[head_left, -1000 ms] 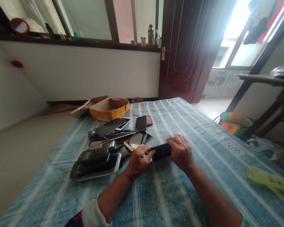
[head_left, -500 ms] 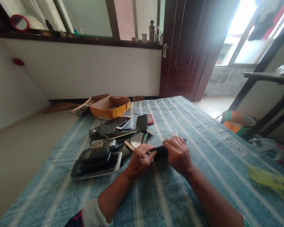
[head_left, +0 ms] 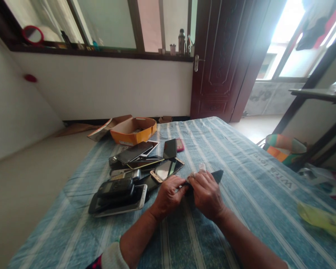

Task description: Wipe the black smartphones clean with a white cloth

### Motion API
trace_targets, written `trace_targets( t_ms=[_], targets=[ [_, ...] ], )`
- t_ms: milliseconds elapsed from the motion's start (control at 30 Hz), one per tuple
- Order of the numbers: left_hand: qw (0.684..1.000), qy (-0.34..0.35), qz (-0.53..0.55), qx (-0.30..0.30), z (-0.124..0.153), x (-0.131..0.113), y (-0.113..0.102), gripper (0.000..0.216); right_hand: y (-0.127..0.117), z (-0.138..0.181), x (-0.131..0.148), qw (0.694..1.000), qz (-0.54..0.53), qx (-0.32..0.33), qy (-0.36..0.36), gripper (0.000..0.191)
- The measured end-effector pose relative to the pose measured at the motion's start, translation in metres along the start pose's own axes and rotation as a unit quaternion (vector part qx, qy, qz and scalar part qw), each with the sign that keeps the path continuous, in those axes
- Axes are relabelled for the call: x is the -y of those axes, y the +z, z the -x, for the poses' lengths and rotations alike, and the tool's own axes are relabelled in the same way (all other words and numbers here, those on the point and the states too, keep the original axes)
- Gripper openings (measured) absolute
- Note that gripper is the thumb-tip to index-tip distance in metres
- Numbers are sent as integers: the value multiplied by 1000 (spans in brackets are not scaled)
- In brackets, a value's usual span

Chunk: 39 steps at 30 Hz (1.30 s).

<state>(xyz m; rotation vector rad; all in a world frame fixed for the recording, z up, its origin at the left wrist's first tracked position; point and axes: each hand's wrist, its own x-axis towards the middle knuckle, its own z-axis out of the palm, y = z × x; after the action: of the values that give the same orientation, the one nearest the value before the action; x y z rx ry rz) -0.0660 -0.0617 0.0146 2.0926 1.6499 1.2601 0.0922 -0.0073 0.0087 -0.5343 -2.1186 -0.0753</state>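
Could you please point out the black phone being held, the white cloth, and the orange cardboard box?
black phone [head_left: 217, 175], head view, on its bare far end past the right hand.
white cloth [head_left: 199, 169], head view, on the bunched part above the hands.
orange cardboard box [head_left: 133, 137], head view, on its front wall.

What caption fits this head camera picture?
Both hands, left hand and right hand, hold a black phone beside a phone pile.

Daylight enters through the window [head_left: 285, 41] at upper right, right of the door [head_left: 221, 56]; the pane is overexposed to white glare. Below the window, the striped cloth [head_left: 240, 168] is evenly lit, with soft shadows. Wide-angle distortion bends lines away from the door. The yellow object [head_left: 322, 218] near the right edge is blurred.
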Motion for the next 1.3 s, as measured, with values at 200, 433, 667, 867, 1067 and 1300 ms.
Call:
trace_targets(
  t_ms=[200, 433, 667, 867, 1067, 1300],
  targets=[
    [1000, 3, 25, -2, 3, 0, 0, 11, 1, 2, 2, 1000, -15, -5, 1, 26],
    [998, -11, 51, 18, 3, -2, -1, 28, 0, 2, 4, 1000, -27, -6, 2, 26],
    [999, -16, 34, -1, 4, -2, 0, 26, -7, 3, -16, 1000, -11, 0, 15, 27],
    [1000, -12, 11, -16, 3, 1, -1, 29, -7, 10, -46, 996, 5, -57, 71, 32],
    [999, 1, -10, -31, 6, 3, 1, 30, -2, 16, -54, 985, -60, -86, 137, 33],
    [999, -3, -25, -39, 5, 5, 1, 30, 2, 15, -62, 970, -120, -79, 199, 26]
  ],
)
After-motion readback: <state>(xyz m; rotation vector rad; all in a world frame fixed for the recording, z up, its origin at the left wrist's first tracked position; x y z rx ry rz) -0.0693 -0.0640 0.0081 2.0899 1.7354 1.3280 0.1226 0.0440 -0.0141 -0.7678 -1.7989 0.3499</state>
